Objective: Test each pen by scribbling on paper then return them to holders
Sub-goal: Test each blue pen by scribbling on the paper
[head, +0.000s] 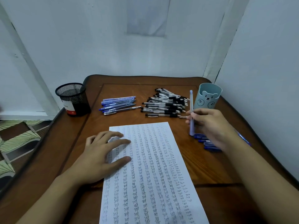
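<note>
— Holders?
— Two: one black mesh cup [72, 99], one pale blue bear cup [208, 97].
— Paper?
— One sheet [150, 175], covered in columns of writing.
— Pens, by kind?
— Blue pile [119, 105] mid-tabletop [97, 126]: about eight, overlapped, no surer count possible. Black-grip pile [166, 105] just beside: well over a dozen, too tangled for an exact number. Dark blue pens [203, 141] under the right hand [210, 125]: four ends showing, perhaps one more past the wrist. One pale blue pen [191, 110] pinched upright in that hand.
— Hands?
— Two: left hand [100, 157] flat on the sheet, right around the single pen.
</note>
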{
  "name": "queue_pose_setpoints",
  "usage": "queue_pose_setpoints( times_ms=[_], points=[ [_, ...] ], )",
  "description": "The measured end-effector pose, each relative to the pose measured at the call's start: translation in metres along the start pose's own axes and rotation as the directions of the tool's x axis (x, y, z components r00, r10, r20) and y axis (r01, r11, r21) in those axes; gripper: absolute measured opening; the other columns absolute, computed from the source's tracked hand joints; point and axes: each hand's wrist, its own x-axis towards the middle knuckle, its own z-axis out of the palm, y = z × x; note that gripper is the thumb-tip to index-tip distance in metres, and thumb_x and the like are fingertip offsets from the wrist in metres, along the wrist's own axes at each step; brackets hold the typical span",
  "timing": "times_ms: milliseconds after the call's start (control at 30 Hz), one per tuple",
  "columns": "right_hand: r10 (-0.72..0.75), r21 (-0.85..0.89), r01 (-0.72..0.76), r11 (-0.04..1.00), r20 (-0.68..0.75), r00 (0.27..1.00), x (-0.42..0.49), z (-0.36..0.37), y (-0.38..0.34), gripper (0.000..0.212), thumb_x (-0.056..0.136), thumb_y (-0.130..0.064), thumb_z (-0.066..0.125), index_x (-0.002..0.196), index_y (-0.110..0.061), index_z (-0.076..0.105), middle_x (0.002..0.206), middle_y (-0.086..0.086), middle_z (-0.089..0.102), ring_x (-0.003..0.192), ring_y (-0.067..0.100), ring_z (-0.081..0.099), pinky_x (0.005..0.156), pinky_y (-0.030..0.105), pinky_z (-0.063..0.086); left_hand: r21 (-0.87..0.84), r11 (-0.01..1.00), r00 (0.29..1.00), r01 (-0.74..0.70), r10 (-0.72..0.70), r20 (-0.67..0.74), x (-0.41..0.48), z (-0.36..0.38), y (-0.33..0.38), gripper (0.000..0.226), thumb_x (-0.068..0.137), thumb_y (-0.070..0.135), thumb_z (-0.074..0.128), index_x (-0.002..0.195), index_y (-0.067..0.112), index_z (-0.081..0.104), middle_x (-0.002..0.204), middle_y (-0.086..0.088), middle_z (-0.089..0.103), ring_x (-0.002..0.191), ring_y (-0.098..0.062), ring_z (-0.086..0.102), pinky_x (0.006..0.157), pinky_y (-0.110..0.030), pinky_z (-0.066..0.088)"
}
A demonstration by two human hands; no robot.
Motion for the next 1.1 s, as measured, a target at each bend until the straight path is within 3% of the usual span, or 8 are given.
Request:
queue_pose_setpoints(
  times_ms=[67, 133, 233, 367, 467, 667, 933, 1100],
  points=[
    [0.053, 0.288, -0.087, 0.954, 0.124, 0.991, -0.006, 0.007, 0.002, 0.021, 0.102, 0.001, 0.046, 0.111, 0.002, 0.066, 0.095, 0.014, 0.067, 0.087, 0.023, 0.069, 0.082, 0.036, 0.060, -0.005, 1.000, 1.000, -0.006, 0.006, -0.002, 0.000, 0.000, -0.001, 0.060, 0.083, 0.088, 0.038, 0.135, 0.059, 0.050, 0.143, 0.037, 0.033, 0.143, 0.008, 0.018, 0.115, -0.033, 0.008],
    [0.082, 0.451, -0.182, 0.874, 0.233, 0.969, -0.008, 0.014, 0.007, 0.024, 0.102, 0.003, 0.042, 0.113, 0.005, 0.063, 0.086, 0.012, 0.060, 0.079, 0.022, 0.062, 0.077, 0.034, 0.059, -0.015, 1.000, 1.000, -0.007, 0.007, 0.000, -0.001, 0.000, -0.001, 0.062, 0.083, 0.087, 0.038, 0.136, 0.057, 0.051, 0.144, 0.036, 0.033, 0.143, 0.009, 0.018, 0.116, -0.034, 0.008],
    [0.114, 0.503, -0.288, 0.815, 0.348, 0.930, -0.009, 0.025, 0.015, 0.026, 0.100, 0.004, 0.036, 0.112, 0.005, 0.059, 0.082, 0.010, 0.052, 0.070, 0.017, 0.050, 0.059, 0.026, 0.045, -0.031, 1.000, 1.000, 0.002, -0.002, 0.002, -0.001, -0.001, -0.001, 0.062, 0.083, 0.086, 0.039, 0.136, 0.056, 0.051, 0.144, 0.036, 0.034, 0.143, 0.009, 0.018, 0.118, -0.037, 0.010],
    [0.099, 0.510, -0.286, 0.811, 0.361, 0.927, -0.008, 0.035, 0.027, 0.029, 0.101, -0.001, 0.037, 0.117, 0.005, 0.060, 0.077, 0.006, 0.051, 0.064, 0.013, 0.044, 0.053, 0.023, 0.036, -0.028, 1.000, 1.000, 0.011, -0.011, 0.013, 0.000, -0.002, -0.001, 0.064, 0.082, 0.086, 0.039, 0.137, 0.055, 0.051, 0.143, 0.036, 0.033, 0.143, 0.009, 0.017, 0.119, -0.038, 0.009],
    [0.059, 0.479, -0.206, 0.853, 0.303, 0.951, -0.007, 0.036, 0.033, 0.026, 0.105, -0.003, 0.037, 0.115, 0.005, 0.060, 0.075, 0.004, 0.049, 0.061, 0.011, 0.040, 0.051, 0.021, 0.032, -0.031, 1.000, 1.000, 0.006, -0.005, 0.008, 0.000, -0.002, -0.002, 0.066, 0.081, 0.086, 0.039, 0.137, 0.054, 0.051, 0.143, 0.036, 0.032, 0.143, 0.009, 0.018, 0.118, -0.038, 0.009],
    [-0.017, 0.224, -0.029, 0.974, 0.199, 0.980, -0.012, 0.033, 0.040, 0.021, 0.107, -0.015, 0.045, 0.105, -0.004, 0.064, 0.070, -0.001, 0.047, 0.053, 0.009, 0.030, 0.045, 0.020, 0.024, -0.038, 0.999, 1.000, 0.001, -0.001, 0.013, 0.000, -0.001, -0.003, 0.065, 0.082, 0.086, 0.040, 0.138, 0.054, 0.051, 0.144, 0.036, 0.032, 0.143, 0.009, 0.017, 0.118, -0.038, 0.009],
    [-0.046, 0.369, -0.027, 0.929, 0.187, 0.981, -0.021, 0.037, 0.044, 0.022, 0.108, -0.022, 0.041, 0.100, -0.007, 0.056, 0.070, 0.002, 0.044, 0.057, 0.015, 0.034, 0.055, 0.029, 0.029, -0.065, 0.998, 1.000, 0.012, -0.010, 0.017, -0.001, -0.002, -0.003, 0.063, 0.081, 0.086, 0.042, 0.135, 0.057, 0.052, 0.145, 0.037, 0.032, 0.143, 0.010, 0.016, 0.118, -0.035, 0.006],
    [-0.134, -0.031, 0.135, 0.990, 0.051, 0.990, -0.022, 0.039, 0.039, 0.023, 0.108, -0.032, 0.041, 0.104, -0.015, 0.056, 0.068, 0.000, 0.046, 0.054, 0.013, 0.040, 0.051, 0.028, 0.037, -0.066, 0.998, 1.000, 0.015, -0.014, 0.024, -0.001, -0.003, -0.002, 0.062, 0.081, 0.086, 0.041, 0.135, 0.057, 0.052, 0.145, 0.037, 0.032, 0.144, 0.008, 0.017, 0.119, -0.038, 0.007]
  ],
)
